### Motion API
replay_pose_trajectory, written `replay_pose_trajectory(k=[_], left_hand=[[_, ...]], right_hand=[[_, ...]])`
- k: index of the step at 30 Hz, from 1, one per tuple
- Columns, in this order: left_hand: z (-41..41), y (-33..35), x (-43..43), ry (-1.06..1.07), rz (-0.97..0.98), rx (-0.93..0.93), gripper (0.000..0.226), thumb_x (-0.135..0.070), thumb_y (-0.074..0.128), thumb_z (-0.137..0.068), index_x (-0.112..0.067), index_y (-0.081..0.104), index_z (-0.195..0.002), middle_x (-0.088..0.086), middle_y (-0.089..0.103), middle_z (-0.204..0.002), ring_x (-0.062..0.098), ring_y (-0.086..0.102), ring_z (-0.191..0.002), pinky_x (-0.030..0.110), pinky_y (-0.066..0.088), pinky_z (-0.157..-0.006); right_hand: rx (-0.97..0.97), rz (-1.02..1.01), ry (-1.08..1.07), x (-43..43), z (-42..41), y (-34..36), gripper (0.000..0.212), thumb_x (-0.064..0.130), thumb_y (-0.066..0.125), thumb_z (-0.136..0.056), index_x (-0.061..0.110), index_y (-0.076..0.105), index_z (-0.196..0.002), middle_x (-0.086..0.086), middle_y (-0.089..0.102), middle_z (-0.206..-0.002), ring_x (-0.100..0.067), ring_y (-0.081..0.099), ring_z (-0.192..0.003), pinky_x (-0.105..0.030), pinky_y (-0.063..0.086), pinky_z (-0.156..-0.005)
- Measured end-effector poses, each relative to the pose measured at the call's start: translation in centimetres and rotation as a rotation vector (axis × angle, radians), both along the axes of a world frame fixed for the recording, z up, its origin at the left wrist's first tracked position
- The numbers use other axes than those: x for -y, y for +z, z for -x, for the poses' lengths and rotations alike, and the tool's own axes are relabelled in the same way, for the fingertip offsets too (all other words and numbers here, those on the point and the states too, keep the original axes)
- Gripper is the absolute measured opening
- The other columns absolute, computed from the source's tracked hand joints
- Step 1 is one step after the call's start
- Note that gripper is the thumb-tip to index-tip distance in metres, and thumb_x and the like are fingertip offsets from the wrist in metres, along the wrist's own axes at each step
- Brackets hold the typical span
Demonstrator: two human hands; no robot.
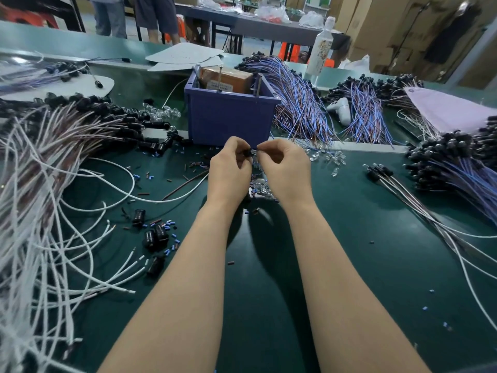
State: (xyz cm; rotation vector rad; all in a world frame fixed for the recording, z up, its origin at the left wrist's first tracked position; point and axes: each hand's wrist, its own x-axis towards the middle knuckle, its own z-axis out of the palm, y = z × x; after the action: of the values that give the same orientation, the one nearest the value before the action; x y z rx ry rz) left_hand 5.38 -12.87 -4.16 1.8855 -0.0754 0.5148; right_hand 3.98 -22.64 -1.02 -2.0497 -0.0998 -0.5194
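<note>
Green table mat under wires; left hand, right hand pinch black holder.

Table dk green. Bin purple-blue w/ brown box inside. Wire bundle blue & brown, black ends. Loose wires at left white & brownish. Small part btwn the hands black. Scattered sleeve bits blue, some brown. Bottle white. Sheet at right pale lilac.

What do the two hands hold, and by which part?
The left hand and the right hand pinch one small black part, one hand at each end. Its exact kind is too small to tell.
</note>
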Motion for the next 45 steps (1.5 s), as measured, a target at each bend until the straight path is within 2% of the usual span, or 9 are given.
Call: replay_pose_trajectory(k=[5, 9, 17, 21, 26, 30, 34, 41, 45], left_hand=[[0.2, 0.2, 0.1, 0.002, -0.059, -0.014, 0.02, 0.001, 0.053, -0.083, -0.017, 0.058, -0.091, -0.002, 0.065, -0.085, 0.018, 0.062, -0.083, 0.027, 0.05, -0.08], [0.4, 0.4, 0.1, 0.012, -0.176, 0.044, 0.015, -0.001, 0.055, -0.084, -0.012, 0.06, -0.093, 0.003, 0.067, -0.089, 0.022, 0.062, -0.084, 0.035, 0.051, -0.078], [0.7, 0.9, 0.5, -0.015, -0.281, 0.085, 0.01, -0.004, 0.059, -0.084, -0.008, 0.062, -0.093, 0.005, 0.067, -0.09, 0.026, 0.059, -0.085, 0.04, 0.049, -0.078], [0.8, 1.2, 0.4, -0.033, -0.31, 0.105, 0.005, -0.006, 0.063, -0.083, -0.006, 0.061, -0.088, 0.007, 0.064, -0.086, 0.028, 0.056, -0.082, 0.043, 0.047, -0.076], [1.1, 1.4, 0.3, -0.055, -0.302, 0.091, 0.011, -0.015, 0.068, -0.084, -0.01, 0.064, -0.092, -0.003, 0.062, -0.082, 0.025, 0.053, -0.087, 0.04, 0.046, -0.08], [0.9, 1.4, -0.1, -0.026, -0.356, 0.077, 0.02, -0.028, 0.068, -0.086, -0.016, 0.07, -0.102, -0.005, 0.066, -0.083, 0.025, 0.053, -0.099, 0.042, 0.042, -0.091], [0.8, 1.4, -0.1, -0.036, -0.369, 0.109, 0.017, -0.024, 0.069, -0.085, -0.01, 0.069, -0.095, -0.003, 0.061, -0.077, 0.025, 0.051, -0.093, 0.036, 0.042, -0.082], [0.8, 1.5, -0.1, -0.004, -0.364, 0.117, 0.013, -0.02, 0.068, -0.085, -0.008, 0.066, -0.089, -0.004, 0.055, -0.072, 0.018, 0.044, -0.085, 0.024, 0.032, -0.067], [1.0, 2.1, 0.5, 0.108, -0.434, 0.07, 0.016, -0.022, 0.06, -0.088, -0.017, 0.067, -0.101, 0.0, 0.067, -0.09, 0.024, 0.05, -0.1, 0.031, 0.035, -0.082]], right_hand=[[0.033, 0.146, -0.04, 0.0, 0.1, 0.2, 0.011, 0.007, 0.061, -0.087, 0.006, 0.07, -0.093, -0.004, 0.069, -0.087, -0.014, 0.061, -0.081, -0.017, 0.044, -0.076], [0.021, 0.165, -0.065, -0.1, 0.2, 0.2, 0.011, 0.009, 0.061, -0.088, 0.006, 0.07, -0.093, -0.007, 0.07, -0.089, -0.019, 0.063, -0.086, -0.028, 0.047, -0.082], [-0.043, 0.137, -0.09, 1.5, -0.2, 0.4, 0.013, 0.015, 0.062, -0.089, 0.007, 0.073, -0.093, 0.0, 0.065, -0.079, -0.011, 0.057, -0.076, -0.013, 0.037, -0.067], [-0.042, 0.115, -0.07, 1.4, -0.2, 0.3, 0.012, 0.015, 0.064, -0.089, 0.009, 0.073, -0.093, 0.001, 0.066, -0.079, -0.01, 0.059, -0.076, -0.011, 0.039, -0.069], [-0.079, -0.213, -0.001, 1.4, -0.5, -0.2, 0.013, 0.009, 0.063, -0.089, 0.003, 0.072, -0.096, -0.009, 0.071, -0.088, -0.02, 0.067, -0.084, -0.03, 0.054, -0.084], [-0.175, -0.577, 0.075, 1.7, -0.8, -0.7, 0.007, 0.002, 0.06, -0.09, 0.0, 0.066, -0.089, -0.009, 0.066, -0.079, -0.017, 0.065, -0.075, -0.024, 0.057, -0.078], [-0.24, -0.839, 0.12, 1.6, -1.0, -0.9, 0.015, -0.002, 0.06, -0.089, 0.004, 0.06, -0.075, -0.005, 0.063, -0.067, -0.009, 0.063, -0.057, -0.017, 0.054, -0.064], [-0.253, -0.859, 0.143, 0.9, -0.8, -0.7, 0.014, 0.002, 0.058, -0.091, 0.006, 0.058, -0.077, -0.007, 0.06, -0.072, -0.011, 0.06, -0.06, -0.018, 0.055, -0.067], [-0.234, -0.729, 0.159, 0.2, -0.4, -0.4, 0.012, 0.003, 0.061, -0.09, 0.011, 0.057, -0.083, -0.007, 0.062, -0.078, -0.017, 0.061, -0.072, -0.029, 0.055, -0.076]])
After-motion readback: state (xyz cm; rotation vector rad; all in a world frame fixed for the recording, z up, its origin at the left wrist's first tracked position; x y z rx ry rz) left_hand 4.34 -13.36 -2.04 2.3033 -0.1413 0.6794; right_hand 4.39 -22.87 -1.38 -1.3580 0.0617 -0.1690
